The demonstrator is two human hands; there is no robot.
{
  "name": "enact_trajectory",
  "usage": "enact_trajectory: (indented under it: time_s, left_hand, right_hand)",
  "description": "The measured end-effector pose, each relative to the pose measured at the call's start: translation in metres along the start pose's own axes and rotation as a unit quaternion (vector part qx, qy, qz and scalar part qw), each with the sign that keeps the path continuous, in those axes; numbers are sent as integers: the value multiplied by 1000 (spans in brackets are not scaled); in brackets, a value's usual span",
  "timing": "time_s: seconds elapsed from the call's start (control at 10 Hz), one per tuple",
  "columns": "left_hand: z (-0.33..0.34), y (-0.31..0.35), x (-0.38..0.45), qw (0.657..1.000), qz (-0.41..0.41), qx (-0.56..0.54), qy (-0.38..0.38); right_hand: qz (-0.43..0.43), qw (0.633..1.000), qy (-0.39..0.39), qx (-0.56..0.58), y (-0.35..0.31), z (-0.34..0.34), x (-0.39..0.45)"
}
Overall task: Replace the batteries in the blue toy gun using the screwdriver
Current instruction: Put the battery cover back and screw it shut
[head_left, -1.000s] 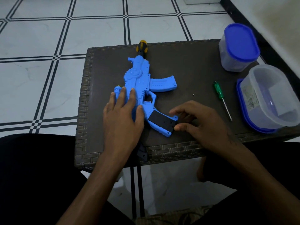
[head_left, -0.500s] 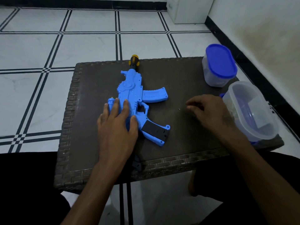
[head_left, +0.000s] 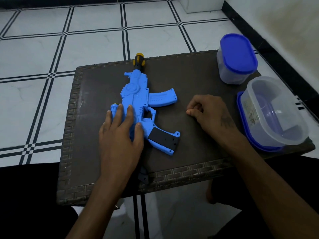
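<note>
The left hand (head_left: 119, 135) lies flat with fingers spread, pressing the gun (head_left: 143, 107) onto the table (head_left: 189, 75), its muzzle reaching the far edge and its black-panelled grip pointing toward the near edge. Right of the gun, across bare tabletop, the right hand (head_left: 208, 114) rests with fingers curled and thumb meeting forefinger; whether it pinches anything I cannot tell. Two tubs, the lidded tub (head_left: 236, 59) and the overturned tub (head_left: 272, 114), crowd the right edge near the wall, above the tiled floor (head_left: 43, 57).
</note>
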State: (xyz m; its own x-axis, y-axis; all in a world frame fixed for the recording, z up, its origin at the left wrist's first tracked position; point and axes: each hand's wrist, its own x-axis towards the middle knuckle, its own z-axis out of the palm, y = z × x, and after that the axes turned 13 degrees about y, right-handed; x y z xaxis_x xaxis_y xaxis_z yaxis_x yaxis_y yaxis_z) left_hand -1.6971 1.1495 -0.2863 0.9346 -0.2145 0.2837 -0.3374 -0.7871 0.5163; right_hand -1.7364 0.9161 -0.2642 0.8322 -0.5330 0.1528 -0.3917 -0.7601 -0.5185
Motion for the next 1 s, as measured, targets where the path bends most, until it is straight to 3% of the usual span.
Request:
enact_trajectory:
  time_s: [0.1, 0.2, 0.4, 0.5, 0.6, 0.7, 1.0]
  left_hand:
    - [0, 0, 0, 1000, 0, -1, 0]
    - [-1, -1, -1, 1000, 5, -5, 2]
    - [-1, 0, -1, 1000, 2, -9, 0]
    - [-2, 0, -1, 1000, -2, -11, -1]
    - [-2, 0, -1, 1000, -3, -13, 2]
    - [-1, 0, 0, 1000, -4, -14, 1]
    - [-1, 0, 0, 1000, -1, -8, 3]
  right_hand:
    - [28, 1000, -4, 3, -4, -2, 0]
    - [57, 996, -60, -40, -6, -3, 7]
    - [7, 997, -31, -75, -1, 6, 1]
    - [-45, 999, -2, 5, -1, 4, -11]
    - [-69, 982, -8, 175, -11, -6, -35]
    - [-55, 963, -76, 254, -16, -11, -59]
    - [-17, 957, -94, 274, -15, -2, -72]
